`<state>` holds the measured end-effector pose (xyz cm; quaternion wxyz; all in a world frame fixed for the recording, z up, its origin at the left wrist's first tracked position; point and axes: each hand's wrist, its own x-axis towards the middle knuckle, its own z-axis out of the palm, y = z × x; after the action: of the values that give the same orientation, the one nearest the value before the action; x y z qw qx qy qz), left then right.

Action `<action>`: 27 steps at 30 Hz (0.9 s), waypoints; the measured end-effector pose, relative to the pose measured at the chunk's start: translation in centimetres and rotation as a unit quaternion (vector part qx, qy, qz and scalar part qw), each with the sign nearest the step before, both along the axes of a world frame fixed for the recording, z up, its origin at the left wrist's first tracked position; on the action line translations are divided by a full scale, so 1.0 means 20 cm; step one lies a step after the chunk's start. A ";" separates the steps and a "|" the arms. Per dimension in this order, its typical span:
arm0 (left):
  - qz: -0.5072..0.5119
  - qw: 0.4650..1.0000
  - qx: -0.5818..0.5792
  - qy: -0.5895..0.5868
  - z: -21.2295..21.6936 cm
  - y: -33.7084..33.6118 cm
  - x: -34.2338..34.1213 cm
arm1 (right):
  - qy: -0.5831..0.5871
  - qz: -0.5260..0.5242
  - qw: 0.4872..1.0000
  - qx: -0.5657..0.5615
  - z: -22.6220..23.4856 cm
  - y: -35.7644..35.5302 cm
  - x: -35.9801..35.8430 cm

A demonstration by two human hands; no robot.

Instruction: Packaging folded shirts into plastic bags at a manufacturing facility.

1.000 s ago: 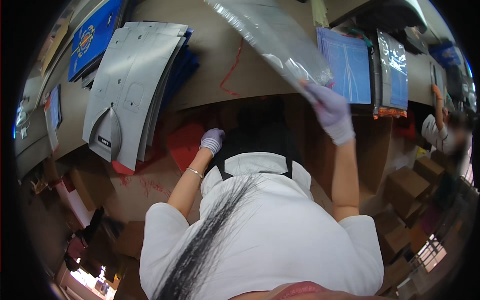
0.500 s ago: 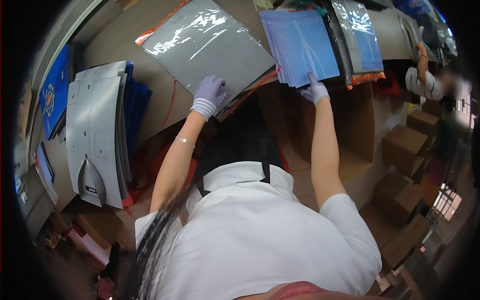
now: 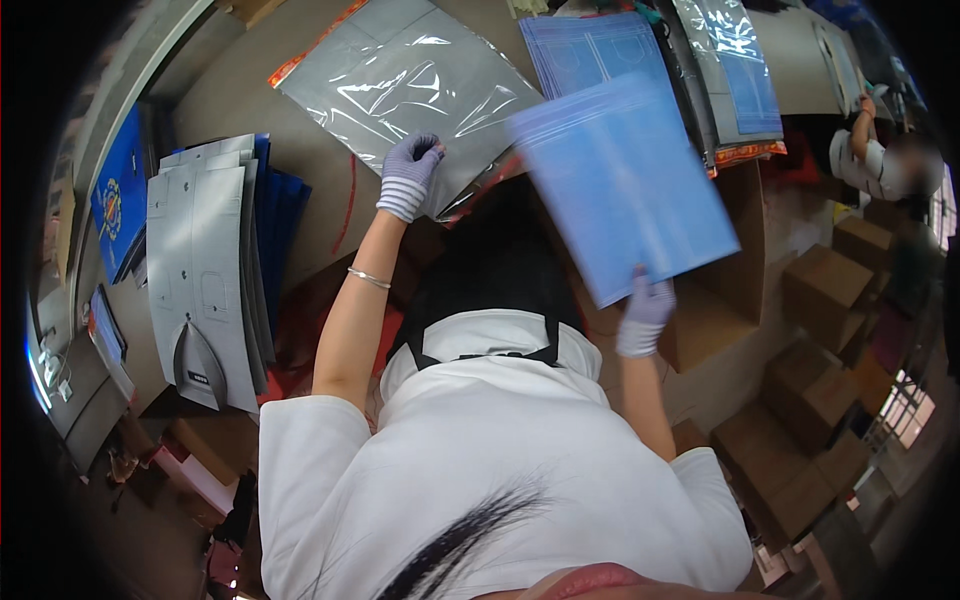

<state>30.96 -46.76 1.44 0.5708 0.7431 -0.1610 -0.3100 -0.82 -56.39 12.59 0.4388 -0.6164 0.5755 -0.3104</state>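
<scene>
My right hand, in a lilac glove with a white striped cuff, pinches the near edge of a blue jeans-print sheet. That sheet is tilted and held off the table, in front of a stack of similar blue sheets. On the table lies a clear plastic bag with an orange-red strip and a grey sheet inside. At the bag's near edge my left hand, gloved alike, is closed with its fingers curled on the film; the fingertips are partly hidden.
Grey shirt-shaped cardboard pieces stand fanned out at the left, beside blue sheets. Filled plastic bags lie at the right. Below the table's edge are an open carton and stacked boxes. Another person works at far right.
My right hand has lifted one blue sheet off its stack and drawn it toward me. The fingers of my left hand have curled closed at the bag's edge, and the film's reflections have shifted.
</scene>
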 end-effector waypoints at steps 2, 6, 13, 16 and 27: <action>0.006 1.000 -0.014 0.003 0.02 -0.02 0.01 | 0.190 0.176 0.962 0.089 -0.10 0.17 -0.03; -0.007 0.998 0.010 -0.066 0.07 0.00 0.00 | 0.067 0.189 0.959 0.201 -0.09 0.30 0.00; -0.061 0.959 0.047 -0.273 0.23 0.15 -0.01 | -0.066 0.195 0.966 0.157 -0.31 0.09 0.54; -0.092 0.957 0.062 -0.269 0.31 0.18 0.00 | -0.085 0.221 0.961 0.143 -0.48 0.10 0.92; -0.015 0.957 0.017 -0.290 0.27 0.33 -0.03 | -0.043 0.305 0.924 0.227 -0.58 0.25 0.82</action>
<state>30.27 -40.19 6.86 0.4816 0.8083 -0.3258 -0.0923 15.64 -51.44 1.05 0.6647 -0.6318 0.3957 -0.0487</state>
